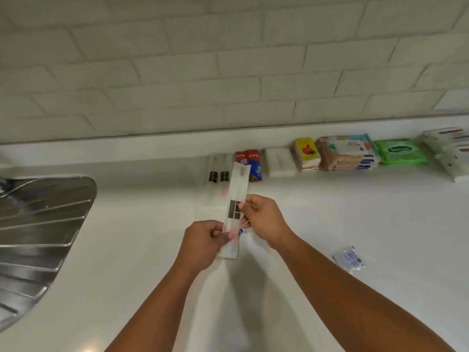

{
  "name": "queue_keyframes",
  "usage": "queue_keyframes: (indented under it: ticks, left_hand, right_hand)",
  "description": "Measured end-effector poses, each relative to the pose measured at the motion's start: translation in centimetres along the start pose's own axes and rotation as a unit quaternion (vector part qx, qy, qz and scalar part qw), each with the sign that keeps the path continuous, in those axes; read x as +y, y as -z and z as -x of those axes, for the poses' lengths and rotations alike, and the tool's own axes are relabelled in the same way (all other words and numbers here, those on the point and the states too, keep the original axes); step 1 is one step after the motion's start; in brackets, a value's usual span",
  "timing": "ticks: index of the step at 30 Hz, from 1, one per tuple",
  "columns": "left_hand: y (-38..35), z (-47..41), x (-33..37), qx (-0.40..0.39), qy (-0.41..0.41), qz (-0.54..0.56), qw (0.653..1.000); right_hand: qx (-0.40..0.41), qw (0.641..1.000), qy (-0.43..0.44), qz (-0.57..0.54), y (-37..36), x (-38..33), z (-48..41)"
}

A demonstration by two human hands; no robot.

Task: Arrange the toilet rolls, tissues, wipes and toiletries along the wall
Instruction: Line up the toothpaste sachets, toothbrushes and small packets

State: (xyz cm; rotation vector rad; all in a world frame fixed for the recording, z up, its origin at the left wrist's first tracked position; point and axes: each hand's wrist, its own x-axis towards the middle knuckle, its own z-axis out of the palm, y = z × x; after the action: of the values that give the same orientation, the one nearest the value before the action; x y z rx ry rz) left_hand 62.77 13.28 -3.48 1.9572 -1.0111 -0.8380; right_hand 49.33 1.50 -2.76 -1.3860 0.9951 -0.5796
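Both hands hold one long white packet above the counter: left hand pinches its lower end, right hand pinches it at the dark label. It may be a toothbrush pack, the view is blurry. By the tiled wall: two similar packets, red toothpaste boxes, white box, yellow tissue pack, wipes pack, green wipes pack. Small clear sachet lies apart, near the right forearm

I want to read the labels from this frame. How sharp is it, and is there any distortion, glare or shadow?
Head view: soft throughout, so small print on the green wipes pack is barely legible; wide-angle distortion bows the grout lines of the tiled wall; bright streaks glare on the steel drainer; soft shadows fall on the counter.
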Motion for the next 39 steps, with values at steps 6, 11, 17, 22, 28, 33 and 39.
queue_keyframes:
  ticks: [6, 11, 17, 22, 28, 33, 39]
  left_hand:
    - [6.4, -6.6, -3.0, 0.018, 0.033, 0.002, 0.999]
    - [8.4, -11.4, -4.2, 0.031, 0.065, 0.027, 0.997]
    - [8.4, -15.4, -4.7, 0.01, 0.058, -0.031, 0.998]
    - [7.6, -16.7, -4.6, 0.012, 0.026, -0.077, 0.997]
    - [7.0, -16.8, -4.9, 0.025, 0.013, -0.145, 0.989]
    - [6.6, -17.1, -4.9, 0.019, 0.019, -0.15, 0.988]
    - [6.6, -17.0, -5.2, 0.028, 0.01, -0.15, 0.988]
  right_hand:
    - [0.085, 0.959, 0.075, 0.259, -5.3, -0.1, -4.6]
    - [0.061, 0.895, 0.122, 0.424, -7.1, 0.9, -7.0]
    - [0.019, 0.832, 0.154, 0.532, -8.9, 1.5, -8.1]
    - [0.013, 0.829, 0.155, 0.537, -9.6, 2.0, -8.4]
    - [0.022, 0.82, 0.169, 0.547, -9.7, 2.7, -8.8]
    - [0.019, 0.824, 0.164, 0.542, -9.7, 2.7, -8.8]
    - [0.004, 0.826, 0.148, 0.544, -9.6, 2.3, -8.9]
